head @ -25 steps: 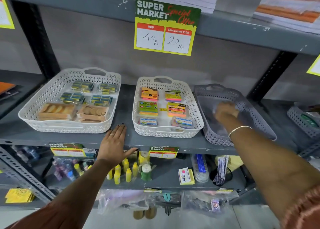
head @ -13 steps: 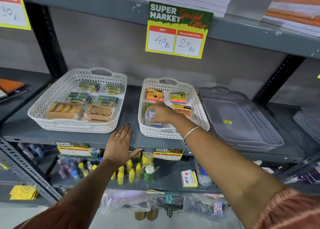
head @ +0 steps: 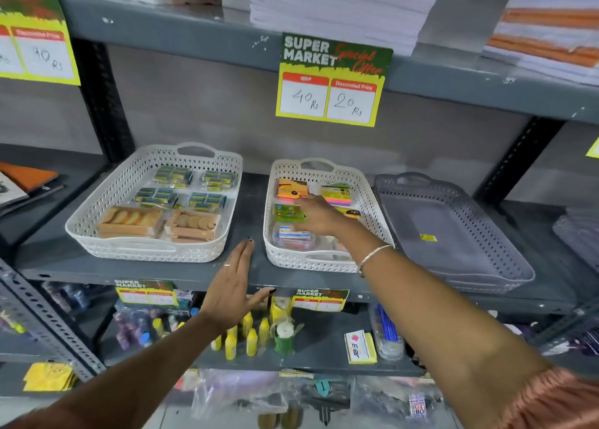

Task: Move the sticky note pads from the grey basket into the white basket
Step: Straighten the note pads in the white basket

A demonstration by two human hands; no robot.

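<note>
Right hand (head: 319, 214) shifted deeper, perforated white basket (head: 366, 198)

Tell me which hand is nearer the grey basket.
Right. The right hand is inside the white basket next to the grey basket; the left hand rests on the shelf edge further left.

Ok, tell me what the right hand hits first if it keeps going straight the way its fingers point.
The right hand points up and to the left over the white basket. Going straight on, it would probably first meet the orange sticky note pad in the far-left corner, though its height above the pads is unclear.
</note>
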